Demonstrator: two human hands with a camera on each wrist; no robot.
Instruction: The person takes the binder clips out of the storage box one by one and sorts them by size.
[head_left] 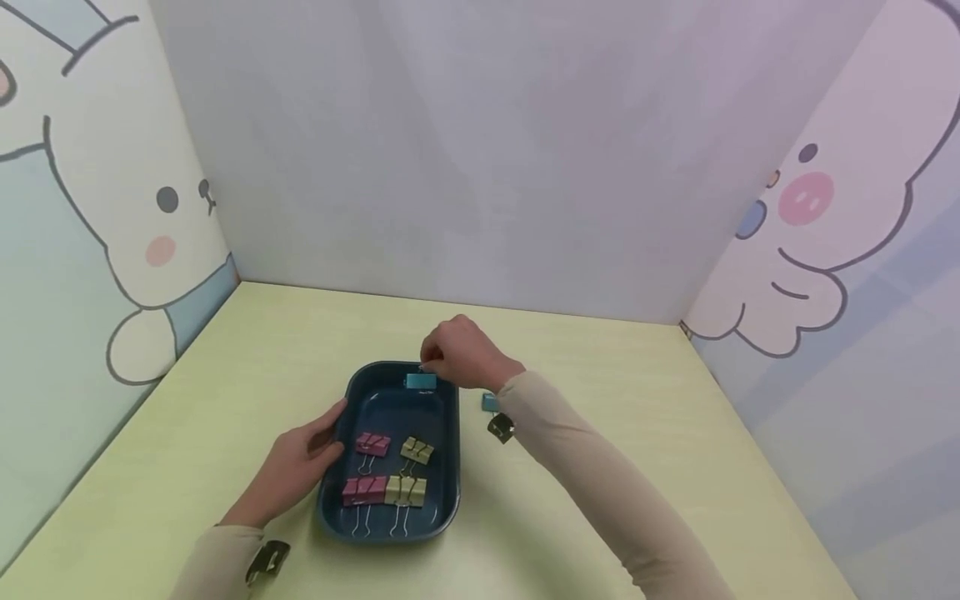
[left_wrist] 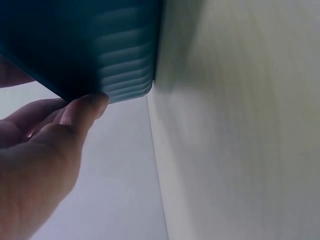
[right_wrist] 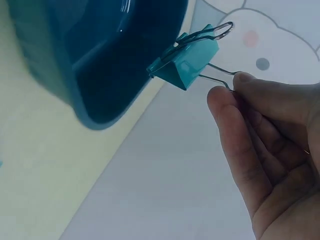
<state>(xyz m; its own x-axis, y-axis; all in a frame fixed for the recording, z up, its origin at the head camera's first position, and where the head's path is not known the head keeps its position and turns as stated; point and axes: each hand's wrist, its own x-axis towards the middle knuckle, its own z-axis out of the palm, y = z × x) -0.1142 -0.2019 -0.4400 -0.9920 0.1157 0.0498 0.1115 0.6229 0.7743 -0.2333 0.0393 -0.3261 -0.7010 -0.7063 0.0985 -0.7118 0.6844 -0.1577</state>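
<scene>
A dark blue tray (head_left: 397, 412) sits on the table in front of me. My left hand (head_left: 292, 462) holds its left side, the thumb and fingers at the rim; the left wrist view shows fingers against the ribbed outer wall. Over the tray's far right corner, my right hand (head_left: 467, 354) pinches a teal binder clip (right_wrist: 189, 62) by one wire handle. Inside the near half lie a small pink clip (head_left: 372, 444), a small yellow clip (head_left: 417, 451), a larger pink clip (head_left: 365, 492) and a larger yellow clip (head_left: 406, 492).
Another teal clip (head_left: 490, 402) lies on the pale yellow table (head_left: 585, 400) right of the tray, partly hidden by the right sleeve. A grey wall (head_left: 487, 167) closes the back, with cartoon-printed panels on both sides.
</scene>
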